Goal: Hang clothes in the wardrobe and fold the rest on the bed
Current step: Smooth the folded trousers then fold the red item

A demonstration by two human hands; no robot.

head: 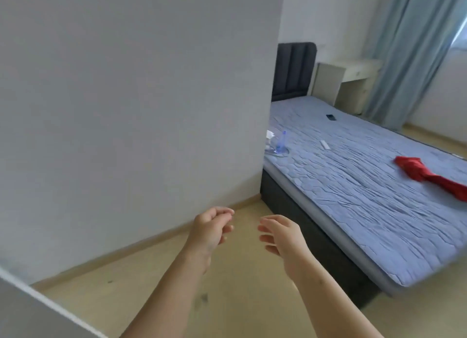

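A crumpled red garment (429, 176) lies on the blue quilted bed (358, 198) near its right side. My left hand (211, 230) and my right hand (280, 236) hover side by side over the floor, low in the middle of the view, left of the bed's corner. Both hold nothing and their fingers hang loosely curled. A clear plastic hanger (279, 145) lies at the bed's near left edge, partly hidden behind the wall. The wardrobe itself is not clearly in view.
A white wall (139, 97) fills the left half. A white panel edge (38, 312) shows at the bottom left. On the bed lie a dark phone (331, 117) and a small white object (325, 145). A dark headboard (294, 69), cream desk (348, 77) and blue curtain (409, 54) stand behind.
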